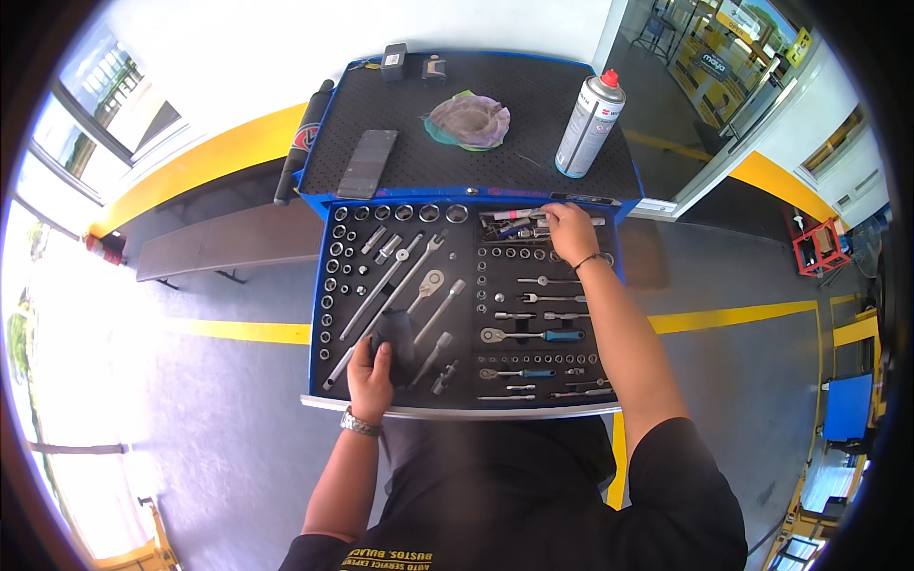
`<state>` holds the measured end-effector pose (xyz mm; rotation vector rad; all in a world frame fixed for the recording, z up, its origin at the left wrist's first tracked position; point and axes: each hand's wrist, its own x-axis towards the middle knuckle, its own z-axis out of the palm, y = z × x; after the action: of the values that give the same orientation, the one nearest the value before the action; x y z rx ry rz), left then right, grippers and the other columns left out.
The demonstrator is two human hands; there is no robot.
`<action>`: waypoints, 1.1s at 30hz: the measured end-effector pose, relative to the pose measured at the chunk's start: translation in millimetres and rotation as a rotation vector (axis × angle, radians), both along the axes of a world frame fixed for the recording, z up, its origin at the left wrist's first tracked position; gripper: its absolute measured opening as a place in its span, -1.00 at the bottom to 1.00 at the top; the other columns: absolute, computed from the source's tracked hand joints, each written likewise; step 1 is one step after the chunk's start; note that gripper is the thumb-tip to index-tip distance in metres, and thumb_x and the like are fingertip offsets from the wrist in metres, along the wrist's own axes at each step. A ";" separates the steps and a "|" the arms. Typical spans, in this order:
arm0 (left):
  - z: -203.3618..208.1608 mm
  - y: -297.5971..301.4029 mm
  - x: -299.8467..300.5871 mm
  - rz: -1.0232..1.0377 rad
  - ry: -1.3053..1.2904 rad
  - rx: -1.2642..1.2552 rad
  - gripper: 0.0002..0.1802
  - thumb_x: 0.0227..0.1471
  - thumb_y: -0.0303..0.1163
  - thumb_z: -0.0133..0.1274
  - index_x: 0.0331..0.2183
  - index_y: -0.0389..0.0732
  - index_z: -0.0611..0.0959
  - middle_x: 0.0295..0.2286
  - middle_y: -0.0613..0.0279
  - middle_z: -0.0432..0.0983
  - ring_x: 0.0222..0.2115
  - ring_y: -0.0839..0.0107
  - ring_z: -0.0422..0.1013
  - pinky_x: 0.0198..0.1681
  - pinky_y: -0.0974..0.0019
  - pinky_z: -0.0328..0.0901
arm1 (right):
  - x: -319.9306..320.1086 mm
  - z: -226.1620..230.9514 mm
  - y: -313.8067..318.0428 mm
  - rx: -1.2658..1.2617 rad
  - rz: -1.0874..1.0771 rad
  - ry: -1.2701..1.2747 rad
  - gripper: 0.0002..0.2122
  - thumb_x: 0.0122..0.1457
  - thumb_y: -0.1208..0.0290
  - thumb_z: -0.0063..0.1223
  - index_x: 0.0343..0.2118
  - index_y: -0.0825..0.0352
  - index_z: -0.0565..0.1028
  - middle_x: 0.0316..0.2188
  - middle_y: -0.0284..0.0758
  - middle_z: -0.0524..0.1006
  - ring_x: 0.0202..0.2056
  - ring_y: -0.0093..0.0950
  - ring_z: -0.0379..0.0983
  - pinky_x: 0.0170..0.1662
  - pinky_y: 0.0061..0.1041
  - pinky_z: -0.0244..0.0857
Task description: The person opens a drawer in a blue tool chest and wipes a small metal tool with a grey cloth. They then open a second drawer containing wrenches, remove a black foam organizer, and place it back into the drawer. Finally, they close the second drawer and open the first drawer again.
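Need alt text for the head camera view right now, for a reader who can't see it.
A person leans over an open tool drawer of sockets and ratchets: the right hand reaches into the small tools at its far end, the left hand rests on a dark cloth near the front. On the cart top sit a spray can, a rag and a phone.

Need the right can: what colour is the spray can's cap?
Red cap on the spray can; head view.

spray can [589, 126]: upright at counter's right edge, silver cylinder, red cap, white-and-red label
phone [367, 164]: flat on counter's left, dark blank screen
sign [712, 69]: yellow, beyond doorway
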<state>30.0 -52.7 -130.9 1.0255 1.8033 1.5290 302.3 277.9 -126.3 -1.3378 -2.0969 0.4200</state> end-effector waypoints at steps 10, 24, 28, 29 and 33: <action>3.1 -2.8 0.6 0.005 -0.034 -0.023 -0.75 0.24 -0.34 0.03 -0.15 -0.33 0.58 -0.36 0.24 0.55 -0.34 0.52 0.39 -0.23 0.39 0.30 | -1.1 26.1 -10.2 0.104 0.151 -0.346 -0.76 0.17 0.34 0.08 -0.12 0.27 0.58 -0.17 -0.22 0.47 -0.18 -0.18 0.50 -0.11 -0.19 0.43; 3.1 -1.8 2.0 0.010 -0.030 -0.020 -0.73 0.26 -0.33 0.01 -0.14 -0.35 0.58 -0.39 0.29 0.52 -0.40 0.56 0.36 -0.30 0.45 0.28 | -26.9 31.0 -14.1 0.045 0.344 -0.427 -0.81 0.09 0.29 0.21 -0.25 0.20 0.62 -0.21 -0.24 0.49 -0.13 -0.19 0.48 -0.07 -0.19 0.38; 9.1 -1.0 2.7 0.019 -0.030 -0.027 -0.74 0.27 -0.31 0.00 -0.22 -0.34 0.57 -0.46 0.32 0.47 -0.44 0.58 0.30 -0.35 0.44 0.25 | -53.7 26.7 -11.7 0.054 0.382 -0.598 -0.83 0.12 0.32 0.12 -0.27 0.22 0.63 -0.21 -0.22 0.50 -0.14 -0.19 0.49 -0.06 -0.18 0.39; 10.3 -0.6 3.5 0.024 -0.038 -0.018 -0.74 0.27 -0.30 0.00 -0.24 -0.34 0.57 -0.47 0.33 0.45 -0.45 0.59 0.29 -0.36 0.44 0.24 | -59.0 25.8 -11.4 0.079 0.368 -0.621 -0.84 0.13 0.35 0.09 -0.28 0.23 0.63 -0.21 -0.22 0.50 -0.13 -0.20 0.49 -0.06 -0.19 0.39; 11.3 0.9 6.4 0.050 -0.029 0.006 -0.75 0.26 -0.30 0.00 -0.29 -0.33 0.56 -0.49 0.36 0.42 -0.47 0.60 0.25 -0.38 0.44 0.21 | -69.3 22.8 -9.7 0.238 0.402 -0.702 -0.84 0.16 0.40 -0.03 -0.32 0.24 0.61 -0.23 -0.25 0.53 -0.11 -0.26 0.50 -0.06 -0.24 0.37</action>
<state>36.4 -51.9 -119.6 0.9631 1.8175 1.5719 233.0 268.2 -103.5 -0.9993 -2.8974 -0.1822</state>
